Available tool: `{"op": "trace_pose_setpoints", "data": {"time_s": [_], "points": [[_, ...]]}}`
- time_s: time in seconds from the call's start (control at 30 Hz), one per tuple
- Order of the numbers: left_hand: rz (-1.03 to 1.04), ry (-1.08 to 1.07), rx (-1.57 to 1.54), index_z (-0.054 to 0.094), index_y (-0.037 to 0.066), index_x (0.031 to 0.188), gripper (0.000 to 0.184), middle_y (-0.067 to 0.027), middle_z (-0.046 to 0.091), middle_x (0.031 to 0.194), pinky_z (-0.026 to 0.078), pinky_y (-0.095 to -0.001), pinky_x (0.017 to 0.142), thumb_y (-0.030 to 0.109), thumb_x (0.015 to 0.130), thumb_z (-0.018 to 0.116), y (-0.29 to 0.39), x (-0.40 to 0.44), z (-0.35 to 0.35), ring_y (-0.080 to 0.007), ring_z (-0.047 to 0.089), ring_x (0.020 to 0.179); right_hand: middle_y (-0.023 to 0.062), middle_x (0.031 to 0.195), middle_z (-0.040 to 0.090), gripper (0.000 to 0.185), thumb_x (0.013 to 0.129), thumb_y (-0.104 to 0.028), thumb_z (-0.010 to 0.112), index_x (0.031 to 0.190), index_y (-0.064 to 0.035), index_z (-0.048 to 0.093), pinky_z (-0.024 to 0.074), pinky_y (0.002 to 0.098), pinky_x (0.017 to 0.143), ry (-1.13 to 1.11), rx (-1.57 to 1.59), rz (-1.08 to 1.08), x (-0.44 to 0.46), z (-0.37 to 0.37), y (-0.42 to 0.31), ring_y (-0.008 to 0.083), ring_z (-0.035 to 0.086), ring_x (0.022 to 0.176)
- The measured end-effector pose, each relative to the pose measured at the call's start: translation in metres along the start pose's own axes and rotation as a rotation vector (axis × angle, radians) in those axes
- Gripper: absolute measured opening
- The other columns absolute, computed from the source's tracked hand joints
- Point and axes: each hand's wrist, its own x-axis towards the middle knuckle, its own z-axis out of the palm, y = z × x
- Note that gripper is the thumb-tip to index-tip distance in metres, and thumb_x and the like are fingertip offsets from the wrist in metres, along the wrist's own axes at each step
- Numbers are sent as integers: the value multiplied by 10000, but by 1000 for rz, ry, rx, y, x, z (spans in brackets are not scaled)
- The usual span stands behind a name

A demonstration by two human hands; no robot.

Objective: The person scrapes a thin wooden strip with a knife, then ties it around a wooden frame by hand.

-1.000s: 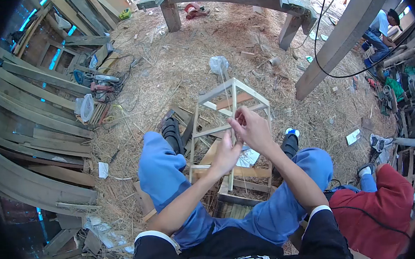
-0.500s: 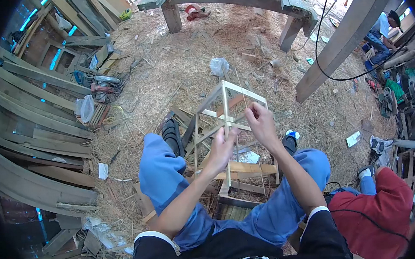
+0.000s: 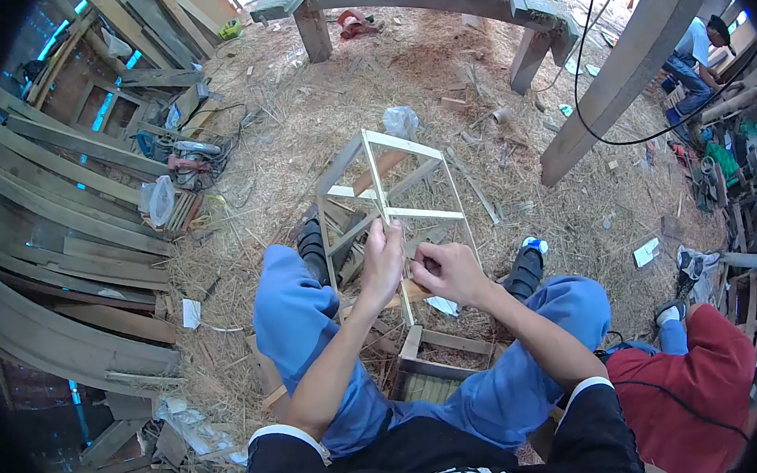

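Note:
A light wooden frame (image 3: 426, 214) of thin strips stands between my knees, tilted away from me. My left hand (image 3: 383, 261) is closed around its near upright, at the joint with the crossbar. Just right of that upright, my right hand (image 3: 449, 274) is curled in a pinch; what its fingers hold, if anything, is too small to make out. Below my hands is a dark-sided wooden box (image 3: 447, 370) with a pale slatted inside, close to the frame's lower end.
Wood shavings cover the floor (image 3: 272, 129). Circular saw (image 3: 190, 158) and stacked planks (image 3: 69, 261) lie left. A bench (image 3: 413, 0) stands ahead, a slanted post (image 3: 624, 75) right. A person in red (image 3: 684, 390) sits close at right; another person (image 3: 694, 69) works farther off.
The wooden frame has shifted left and tilted. My right hand has come down and left, from above the crossbar to beside the near upright. My left hand stays on the frame, slightly farther left.

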Motion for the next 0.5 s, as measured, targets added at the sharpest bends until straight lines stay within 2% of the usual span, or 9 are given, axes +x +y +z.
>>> {"op": "trace_pose_setpoints", "data": {"time_s": [0.07,0.17,0.27,0.37,0.4,0.5], "points": [[29,6,93,472,64,910,282,10,468,646,375,-286,475,308,1048,499,-2,-4,4,-72,455,544,145,635,623,222,828,-227,661,758,-26,600,500,409,566,-32,31,43,2,-3,-1,312,637,567],[148,-36,143,483,61,909,316,16,467,651,359,-275,458,340,1058,483,5,-12,9,-67,446,533,145,599,566,189,847,-195,643,775,-25,601,444,384,526,60,37,-87,4,7,11,282,565,509],[-36,-69,-25,495,69,915,343,29,463,654,346,-258,446,374,1068,463,17,-16,9,-54,438,524,148,580,530,198,835,-184,643,753,-16,578,429,383,514,57,106,-129,3,7,7,274,544,495],[-76,-27,-235,504,84,913,369,45,452,651,329,-245,429,409,1075,439,7,-7,6,-38,421,510,151,569,501,204,820,-169,641,731,-8,551,418,376,508,-4,83,-110,0,3,4,263,518,487],[-77,-8,-158,502,94,925,376,55,436,642,313,-242,419,423,1081,407,9,-7,5,-31,406,501,149,566,497,204,815,-165,641,726,-8,545,416,373,506,-6,87,-112,0,2,5,256,511,484],[-92,-14,-182,497,94,940,397,55,426,634,303,-246,411,447,1083,381,19,-10,3,-34,394,491,140,561,491,209,811,-161,642,717,-7,537,409,364,502,-15,102,-108,-1,1,7,232,496,480]]}}
